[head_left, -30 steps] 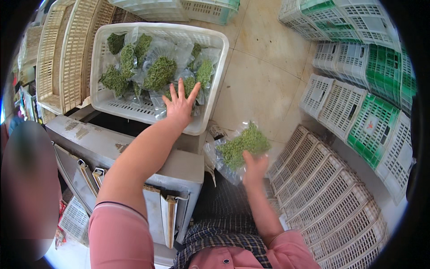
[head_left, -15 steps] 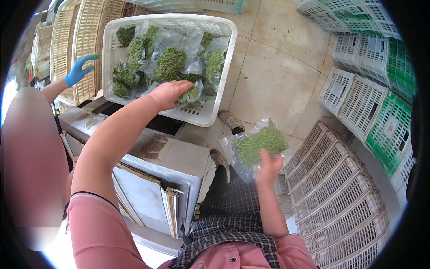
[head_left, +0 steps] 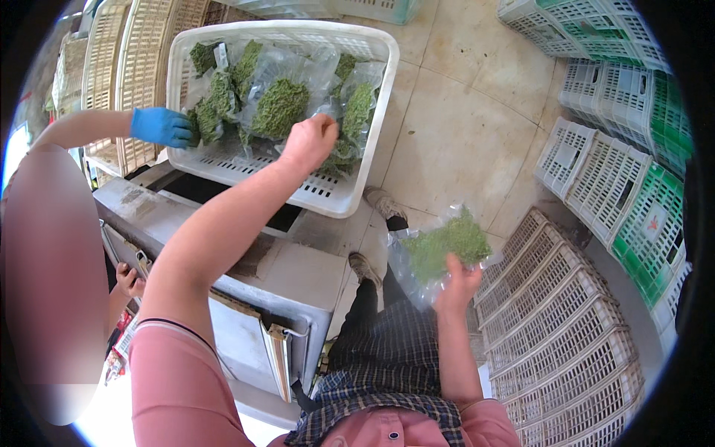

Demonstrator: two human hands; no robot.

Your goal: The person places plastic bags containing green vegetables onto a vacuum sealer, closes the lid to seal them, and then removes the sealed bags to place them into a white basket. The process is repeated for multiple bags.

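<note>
Out over the floor, my right hand [head_left: 459,283] is closed on a clear plastic bag [head_left: 439,246] packed with small green clusters, like green peppercorns. My left hand [head_left: 311,141] is above a white slotted plastic crate [head_left: 345,203], its fingers curled together in a pinch among similar bags. What lies between those fingertips, if anything, is hidden. Just left of this hand sits one bag of green clusters [head_left: 280,108]; another bag [head_left: 359,108] rests against the crate's right wall. At the crate's left side, a co-worker's blue-gloved hand [head_left: 162,127] reaches to the bags there.
The crate rests on a metal-topped unit [head_left: 298,276] before me. Stacked beige crates [head_left: 141,67] stand beyond it on the left. More stacked crates [head_left: 555,328] rise close at my right, with white and green ones [head_left: 618,194] behind. My shoes [head_left: 365,270] stand on the tiled floor [head_left: 462,141].
My left hand has lifted off a bag and moved up and right, fingers now curled. The co-worker's gloved hand has come to the crate's left side. My right hand's bag has shifted slightly right.
</note>
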